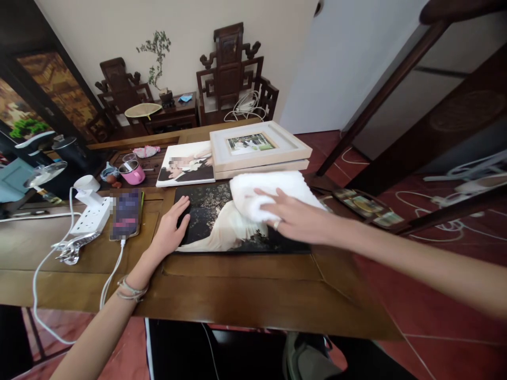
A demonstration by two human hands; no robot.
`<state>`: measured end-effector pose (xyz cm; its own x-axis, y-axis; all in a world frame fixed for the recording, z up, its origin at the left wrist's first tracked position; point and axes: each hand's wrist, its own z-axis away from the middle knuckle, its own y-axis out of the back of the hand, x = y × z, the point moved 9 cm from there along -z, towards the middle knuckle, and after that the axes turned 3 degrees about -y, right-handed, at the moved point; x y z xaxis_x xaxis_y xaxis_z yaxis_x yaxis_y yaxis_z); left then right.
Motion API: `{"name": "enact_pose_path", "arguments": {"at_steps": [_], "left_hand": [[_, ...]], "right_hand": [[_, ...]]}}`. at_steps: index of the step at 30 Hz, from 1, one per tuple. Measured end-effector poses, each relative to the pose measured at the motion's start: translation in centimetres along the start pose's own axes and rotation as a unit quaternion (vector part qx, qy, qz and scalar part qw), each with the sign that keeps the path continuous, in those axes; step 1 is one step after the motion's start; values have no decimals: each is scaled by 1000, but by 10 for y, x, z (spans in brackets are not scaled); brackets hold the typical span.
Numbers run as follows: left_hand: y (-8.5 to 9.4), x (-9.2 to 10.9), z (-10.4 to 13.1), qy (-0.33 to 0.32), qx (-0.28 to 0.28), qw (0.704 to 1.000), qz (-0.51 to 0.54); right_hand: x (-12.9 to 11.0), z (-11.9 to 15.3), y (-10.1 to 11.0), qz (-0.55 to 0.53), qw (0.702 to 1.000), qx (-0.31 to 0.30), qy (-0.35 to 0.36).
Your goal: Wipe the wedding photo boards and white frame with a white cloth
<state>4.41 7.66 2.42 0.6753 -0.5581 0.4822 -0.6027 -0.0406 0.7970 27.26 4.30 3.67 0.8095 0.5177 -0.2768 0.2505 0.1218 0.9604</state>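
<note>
A dark photo panel [206,211] with a pale dress in its picture lies flat on the wooden table [237,285]. My left hand [173,227] rests on the panel's left edge, its fingers stretched out flat. Over the panel's right half, my right hand [287,214] grips a white towel [273,184], partly bunched under the fingers and spread behind them. A ring shows on that hand. The towel covers the upper right of the panel. Just behind lie a white-edged photo print [186,163] and a stack of pale picture frames [257,145].
To the left are a phone [127,214] on a cable, a white power strip [93,214] and a pink mug [132,172]. A black kettle [71,153] stands farther back. Dark carved chairs [228,68] line the wall, and a dark wooden post [384,79] rises at the right.
</note>
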Motion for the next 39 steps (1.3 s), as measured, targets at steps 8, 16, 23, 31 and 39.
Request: {"name": "enact_pose_path", "arguments": {"at_steps": [8,16,23,31,39], "left_hand": [[-6,1,0,-2,-27,1000,-1],[-5,-1,0,-6,-26,1000,2],[-4,-1,0,-3,-23,1000,6],[-5,-1,-1,-4,-17,1000,3],[-4,1,-1,-10,-22,1000,-2]], "right_hand": [[-99,68,-26,-59,989,-55,124],[14,-6,11,7,1000,-18,7],[42,1,12,12,999,-21,-49],[-55,89,-8,-97,986,-132,24],[8,46,7,-92,985,-115,-95]]}}
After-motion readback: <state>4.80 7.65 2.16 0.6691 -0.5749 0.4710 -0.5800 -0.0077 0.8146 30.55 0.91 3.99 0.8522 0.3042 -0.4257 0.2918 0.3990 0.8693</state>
